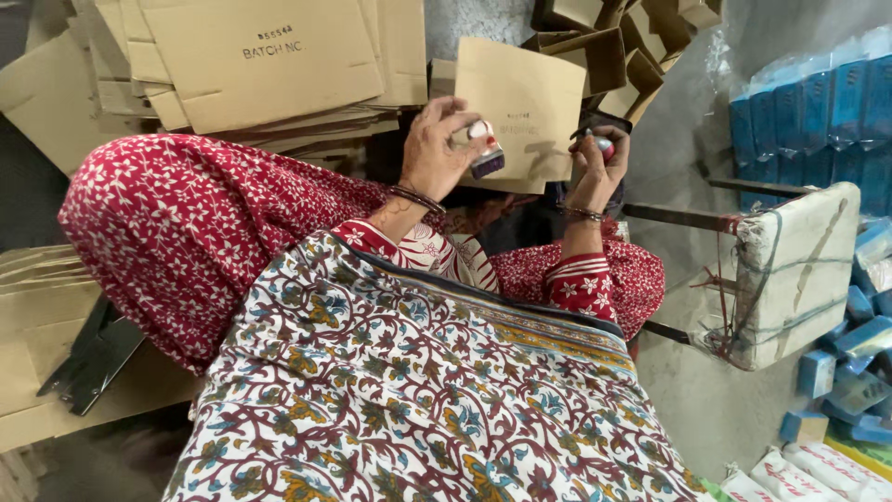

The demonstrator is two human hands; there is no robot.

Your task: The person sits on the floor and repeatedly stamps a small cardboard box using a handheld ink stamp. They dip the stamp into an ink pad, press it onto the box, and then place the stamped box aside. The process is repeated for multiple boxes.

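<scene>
We log: flat brown cartons stacked at top left; blue packets stacked at right. One folded carton panel stands between our hands. Left hand, fingers curled tight around a rubber stamp against the panel. Right hand, fingers closed on a small round object.

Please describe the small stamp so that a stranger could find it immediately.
Start at the flat cardboard piece held up in the middle. The left hand grips the stamp against its lower left edge. It alone is small, white and red, with a dark base.
</scene>
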